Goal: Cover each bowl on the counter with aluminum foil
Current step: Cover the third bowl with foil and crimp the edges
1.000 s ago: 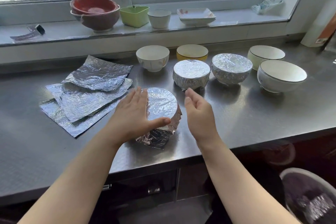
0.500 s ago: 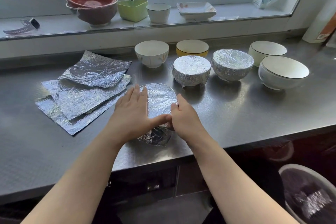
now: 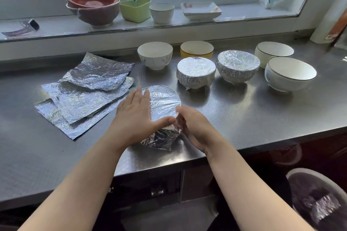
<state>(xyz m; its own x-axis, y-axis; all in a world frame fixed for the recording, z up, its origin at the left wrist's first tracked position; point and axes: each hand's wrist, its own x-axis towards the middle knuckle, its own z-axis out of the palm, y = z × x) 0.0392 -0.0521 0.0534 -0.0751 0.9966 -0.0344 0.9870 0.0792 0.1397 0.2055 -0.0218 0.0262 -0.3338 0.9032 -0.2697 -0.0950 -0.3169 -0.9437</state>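
Note:
A foil-wrapped bowl [image 3: 165, 99] stands near the steel counter's front edge. My left hand [image 3: 134, 116] lies flat on its foil top, thumb along the near rim. My right hand [image 3: 193, 124] presses the foil against the bowl's right side with straight fingers. Behind it stand two more foil-covered bowls [image 3: 196, 72] [image 3: 237, 67]. Uncovered are a white bowl [image 3: 155, 55], a yellow bowl [image 3: 196, 48] and two white bowls at the right [image 3: 274, 51] [image 3: 291, 73]. Loose foil sheets [image 3: 84, 95] lie stacked to the left.
The window sill holds stacked red bowls [image 3: 93, 5], a green container [image 3: 135, 9], a white cup [image 3: 161, 13] and a square dish [image 3: 201, 8]. A bin with a dark liner [image 3: 317, 199] stands on the floor at the lower right. The counter edge [image 3: 244, 149] runs just under my wrists.
My right hand moved in from beside the bowl and now presses the foil on its right side. The left hand stayed flat on the top.

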